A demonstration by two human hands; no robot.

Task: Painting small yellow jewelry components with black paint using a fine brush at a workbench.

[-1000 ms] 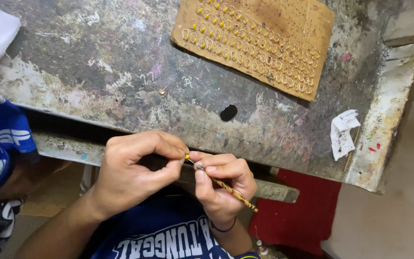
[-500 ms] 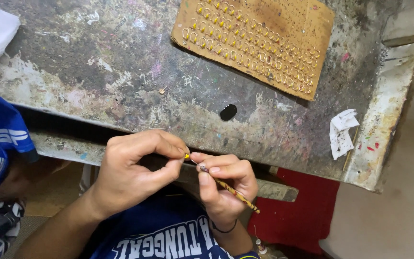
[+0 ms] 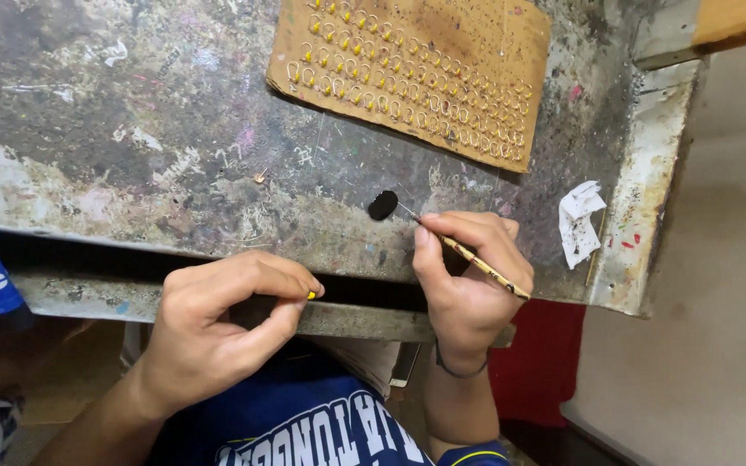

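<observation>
Head view: looking straight down on a workbench, both hands at its near edge.
Bench point(image 3: 131, 155): big metal top, badly scuffed, smeared with old paint and grime; lip running along the near side, right edge flecked with colour.
Board point(image 3: 442, 52): brown cardboard sheet lying flat at the far side, well apart from the hands; rows of small yellow-tipped wire hooks stuck across it, far end cut off by the frame.
Shirt point(image 3: 304, 431): blue with white lettering, at the bottom under the hands.
Left hand point(image 3: 218, 332): below the bench lip, curled up, thumb and forefinger pinched on a tiny yellow bead.
Right hand point(image 3: 468, 280): over the near edge, closed in a pencil grip on the brush; dark band round the wrist.
Paper point(image 3: 580, 220): crumpled white scrap on the bench, just right of the right hand, not touching.
Brush point(image 3: 477, 259): thin, yellow-and-dark patterned handle, tilted up-left; back end sticking out past the knuckles, fine tip reaching the blob.
Blob point(image 3: 382, 204): small black patch on the bench, just up-left of the right thumb; brush tip at its edge, can't tell whether actually touching.
Bead point(image 3: 311, 295): yellow speck, mostly hidden between the left fingertips, well apart from the brush tip.
Hook point(image 3: 260, 177): lone little bit lying loose mid-bench, too small to make out properly.
</observation>
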